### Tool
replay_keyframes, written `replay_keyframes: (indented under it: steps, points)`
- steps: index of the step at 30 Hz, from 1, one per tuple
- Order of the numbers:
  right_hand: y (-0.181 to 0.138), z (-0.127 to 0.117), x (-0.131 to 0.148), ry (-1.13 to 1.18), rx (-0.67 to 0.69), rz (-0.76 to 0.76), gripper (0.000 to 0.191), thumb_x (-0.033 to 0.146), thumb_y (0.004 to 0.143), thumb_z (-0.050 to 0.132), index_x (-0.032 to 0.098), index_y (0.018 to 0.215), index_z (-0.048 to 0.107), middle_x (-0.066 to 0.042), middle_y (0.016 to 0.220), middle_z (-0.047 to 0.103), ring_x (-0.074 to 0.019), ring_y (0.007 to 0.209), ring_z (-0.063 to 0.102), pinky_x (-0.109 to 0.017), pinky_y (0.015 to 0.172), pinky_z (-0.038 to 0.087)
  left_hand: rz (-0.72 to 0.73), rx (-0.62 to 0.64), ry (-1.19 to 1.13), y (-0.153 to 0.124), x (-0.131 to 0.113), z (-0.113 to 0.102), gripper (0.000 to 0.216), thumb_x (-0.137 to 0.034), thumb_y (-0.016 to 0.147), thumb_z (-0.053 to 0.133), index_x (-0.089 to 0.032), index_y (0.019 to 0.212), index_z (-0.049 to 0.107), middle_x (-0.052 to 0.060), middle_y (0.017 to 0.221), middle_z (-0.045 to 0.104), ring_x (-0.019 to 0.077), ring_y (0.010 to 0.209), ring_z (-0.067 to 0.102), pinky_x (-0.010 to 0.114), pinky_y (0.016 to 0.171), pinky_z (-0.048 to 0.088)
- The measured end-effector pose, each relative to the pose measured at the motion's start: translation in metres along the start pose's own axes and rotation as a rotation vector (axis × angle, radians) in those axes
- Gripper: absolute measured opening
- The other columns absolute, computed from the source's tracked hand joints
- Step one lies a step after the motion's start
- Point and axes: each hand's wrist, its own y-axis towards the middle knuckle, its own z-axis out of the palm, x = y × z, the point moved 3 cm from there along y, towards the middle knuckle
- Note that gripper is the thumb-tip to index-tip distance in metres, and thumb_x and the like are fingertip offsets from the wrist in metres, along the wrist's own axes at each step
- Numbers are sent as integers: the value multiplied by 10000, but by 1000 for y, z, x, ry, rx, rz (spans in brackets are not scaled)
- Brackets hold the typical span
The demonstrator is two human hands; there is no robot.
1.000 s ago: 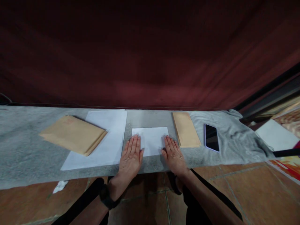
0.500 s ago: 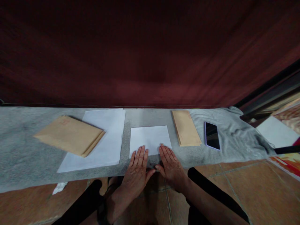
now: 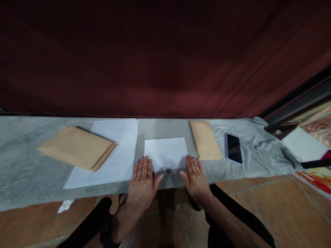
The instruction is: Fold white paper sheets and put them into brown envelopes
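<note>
A folded white sheet of paper (image 3: 166, 151) lies on the grey cloth-covered surface (image 3: 26, 165) straight ahead. My left hand (image 3: 141, 181) rests flat and open at the sheet's near left corner, fingers stretched forward. At the near right corner lies my right hand (image 3: 196, 177), also flat with fingers spread. Neither hand holds anything. Both wrists come out of black sleeves.
Left of the sheet a stack of white paper (image 3: 116, 158) carries several brown envelopes (image 3: 74, 147). A narrow brown envelope (image 3: 205, 140) and a dark phone (image 3: 233, 148) lie to the right. A dark red curtain (image 3: 165, 58) hangs behind. Tiled floor (image 3: 258, 206) runs below the near edge.
Both hands slid from the sheet's sides to the middle of its near edge, then moved apart to its near corners. The view shifted slightly.
</note>
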Motion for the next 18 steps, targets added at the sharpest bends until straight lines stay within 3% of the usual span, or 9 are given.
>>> replay_keyframes:
  steps: [5, 9, 14, 18]
  points:
    - [56, -8, 11, 143, 19, 19, 576, 422, 1083, 204, 164, 1584, 323, -112, 1597, 409, -242, 1501, 338, -501, 1224, 295, 28, 28, -98, 48, -10, 5, 626, -385, 1037, 305, -81, 1583, 260, 181, 1617, 358, 286, 1532, 262, 507, 1234, 302]
    - [90, 10, 27, 172, 66, 7, 575, 389, 1088, 170, 124, 1544, 400, -122, 1593, 412, -210, 1509, 320, -451, 1223, 309, 40, 62, -130, 73, -16, 28, 574, -278, 1021, 301, -78, 1559, 316, 167, 1598, 402, 270, 1528, 272, 484, 1223, 320]
    - [99, 36, 31, 94, 112, -14, 544, 380, 1089, 235, 120, 1517, 448, -104, 1592, 415, -227, 1502, 331, -443, 1239, 256, -15, 175, -69, 85, -7, 46, 546, -243, 1016, 290, -70, 1523, 397, 166, 1597, 399, 285, 1521, 288, 502, 1232, 282]
    - [97, 43, 20, 20, 48, 19, 557, 417, 1081, 300, 119, 1537, 415, -127, 1604, 384, -268, 1494, 344, -465, 1226, 250, -70, 206, -19, 86, -3, 48, 567, -297, 1025, 307, -44, 1526, 394, 182, 1620, 340, 281, 1531, 262, 471, 1255, 225]
